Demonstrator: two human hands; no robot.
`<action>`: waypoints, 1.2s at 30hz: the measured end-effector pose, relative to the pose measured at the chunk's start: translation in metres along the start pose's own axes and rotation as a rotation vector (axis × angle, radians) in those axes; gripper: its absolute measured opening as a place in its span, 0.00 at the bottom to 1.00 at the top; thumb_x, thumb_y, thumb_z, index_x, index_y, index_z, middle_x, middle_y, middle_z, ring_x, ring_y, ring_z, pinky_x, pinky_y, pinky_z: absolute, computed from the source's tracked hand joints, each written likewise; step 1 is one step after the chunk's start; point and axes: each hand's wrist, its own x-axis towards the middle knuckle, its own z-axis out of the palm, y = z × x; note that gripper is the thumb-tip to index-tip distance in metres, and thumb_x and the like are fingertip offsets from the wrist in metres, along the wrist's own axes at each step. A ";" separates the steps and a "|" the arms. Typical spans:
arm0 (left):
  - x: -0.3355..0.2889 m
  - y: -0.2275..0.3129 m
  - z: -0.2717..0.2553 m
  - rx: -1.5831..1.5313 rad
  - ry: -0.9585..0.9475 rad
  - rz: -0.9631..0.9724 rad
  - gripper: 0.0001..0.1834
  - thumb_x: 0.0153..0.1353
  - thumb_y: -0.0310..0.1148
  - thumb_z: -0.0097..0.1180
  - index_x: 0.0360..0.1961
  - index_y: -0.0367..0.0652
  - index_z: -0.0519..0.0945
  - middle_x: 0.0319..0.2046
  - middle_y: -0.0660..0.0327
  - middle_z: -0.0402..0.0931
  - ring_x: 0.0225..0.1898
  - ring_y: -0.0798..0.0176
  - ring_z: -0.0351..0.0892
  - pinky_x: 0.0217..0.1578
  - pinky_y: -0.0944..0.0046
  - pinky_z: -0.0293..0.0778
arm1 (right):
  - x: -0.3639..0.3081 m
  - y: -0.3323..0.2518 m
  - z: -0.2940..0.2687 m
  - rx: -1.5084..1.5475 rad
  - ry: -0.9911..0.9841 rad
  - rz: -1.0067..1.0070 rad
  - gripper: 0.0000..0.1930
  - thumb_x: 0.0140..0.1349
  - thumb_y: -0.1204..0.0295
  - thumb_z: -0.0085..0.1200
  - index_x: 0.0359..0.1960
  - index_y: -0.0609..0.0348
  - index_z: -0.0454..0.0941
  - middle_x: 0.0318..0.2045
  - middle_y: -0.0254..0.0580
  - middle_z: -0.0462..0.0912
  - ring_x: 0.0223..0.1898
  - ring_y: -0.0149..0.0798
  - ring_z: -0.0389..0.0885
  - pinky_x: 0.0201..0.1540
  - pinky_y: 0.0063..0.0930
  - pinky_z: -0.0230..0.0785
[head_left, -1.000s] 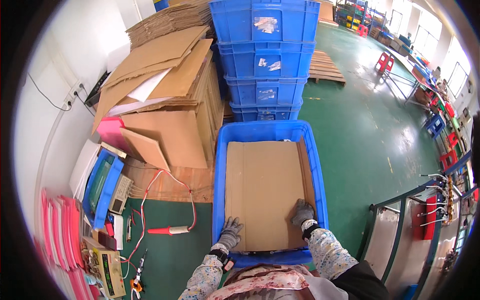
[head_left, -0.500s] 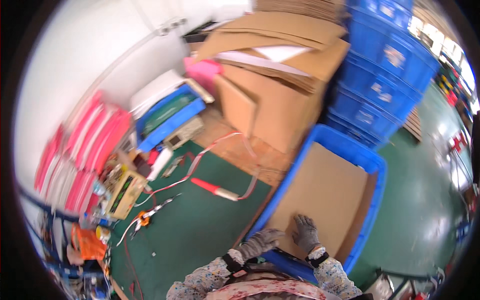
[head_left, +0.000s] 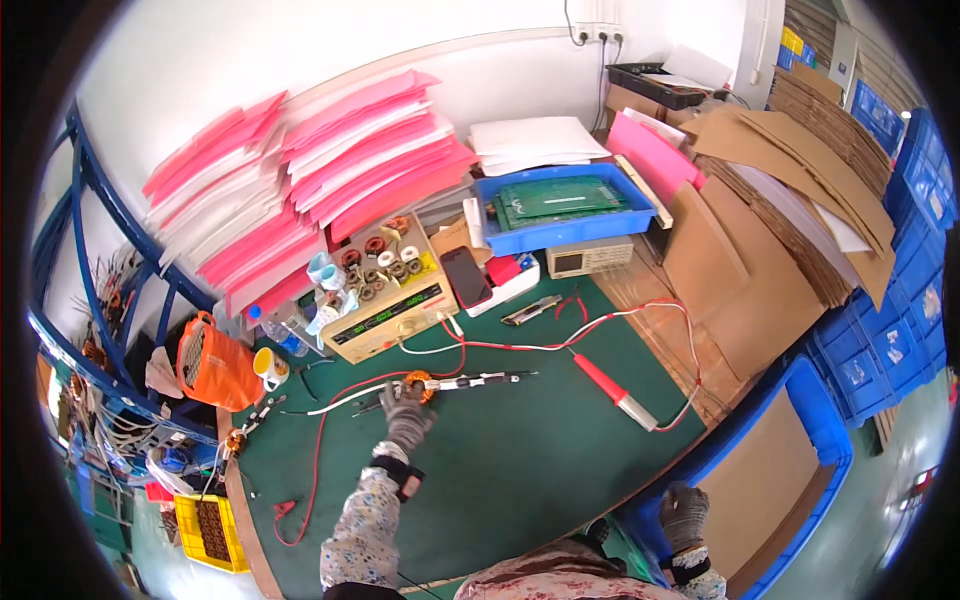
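My left hand [head_left: 405, 420], in a grey glove, reaches over the green tabletop [head_left: 500, 470]. Its fingers close around the near left side of an orange wire-wound ring coil [head_left: 420, 384], which is partly hidden. White and black leads run out from the coil on both sides. Lower right, my gloved right hand [head_left: 686, 515] is curled, with nothing visible in it, above the near left part of a blue crate [head_left: 842, 440]. Brown cardboard [head_left: 765, 475] lines that crate. A red-and-white probe [head_left: 612, 390] on a cable lies to the right of the coil.
A bench instrument [head_left: 395, 322] with several small ring coils on top stands behind my left hand. Circuit boards [head_left: 560, 198] fill a blue tray [head_left: 530, 238]. Pink and white sheets [head_left: 370, 160] are stacked along the wall. Cardboard [head_left: 770, 280] leans at right beside stacked blue crates [head_left: 890, 340].
My view has swung left. My left hand has gone from the blue crate to the coil on the table. My right hand has lifted off the cardboard, and its fingers have curled.
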 end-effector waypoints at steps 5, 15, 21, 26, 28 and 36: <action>0.053 -0.080 0.034 0.021 -0.136 0.040 0.43 0.41 0.47 0.59 0.61 0.52 0.57 0.61 0.54 0.53 0.64 0.48 0.44 0.62 0.46 0.35 | 0.023 -0.087 0.003 0.153 -0.076 -0.262 0.05 0.47 0.67 0.50 0.22 0.54 0.72 0.19 0.43 0.75 0.25 0.50 0.74 0.31 0.44 0.62; 0.079 -0.069 0.026 -0.022 -0.379 0.168 0.29 0.37 0.44 0.64 0.44 0.48 0.74 0.43 0.53 0.74 0.44 0.53 0.75 0.41 0.56 0.74 | 0.059 -0.208 0.026 0.120 -0.333 -0.635 0.08 0.50 0.68 0.49 0.32 0.54 0.74 0.25 0.41 0.77 0.31 0.47 0.75 0.38 0.43 0.63; -0.049 -0.041 -0.011 -1.000 -0.541 0.434 0.16 0.51 0.39 0.55 0.33 0.35 0.76 0.19 0.65 0.73 0.20 0.72 0.69 0.22 0.69 0.67 | 0.069 -0.249 0.037 0.059 0.010 -0.904 0.19 0.51 0.66 0.48 0.47 0.52 0.70 0.40 0.36 0.76 0.42 0.42 0.73 0.49 0.39 0.60; -0.110 -0.005 -0.037 -1.059 -0.929 0.489 0.20 0.49 0.38 0.57 0.39 0.35 0.75 0.23 0.62 0.74 0.25 0.70 0.72 0.27 0.67 0.69 | 0.066 -0.233 0.048 -0.325 -0.576 -1.035 0.21 0.48 0.63 0.45 0.46 0.53 0.72 0.39 0.35 0.78 0.42 0.40 0.75 0.51 0.41 0.58; -0.119 0.004 -0.038 -1.020 -0.972 0.497 0.21 0.46 0.38 0.57 0.40 0.36 0.74 0.26 0.59 0.76 0.29 0.68 0.73 0.31 0.65 0.71 | 0.066 -0.221 0.027 -0.322 -0.697 -1.003 0.22 0.48 0.60 0.50 0.45 0.55 0.73 0.37 0.39 0.79 0.40 0.42 0.77 0.47 0.40 0.62; -0.157 0.065 -0.045 -0.614 -0.710 0.862 0.30 0.45 0.47 0.62 0.47 0.41 0.70 0.35 0.52 0.75 0.36 0.53 0.75 0.39 0.55 0.69 | 0.021 -0.082 0.010 0.488 -0.687 -0.651 0.22 0.40 0.53 0.61 0.26 0.61 0.75 0.21 0.53 0.76 0.29 0.53 0.77 0.30 0.42 0.68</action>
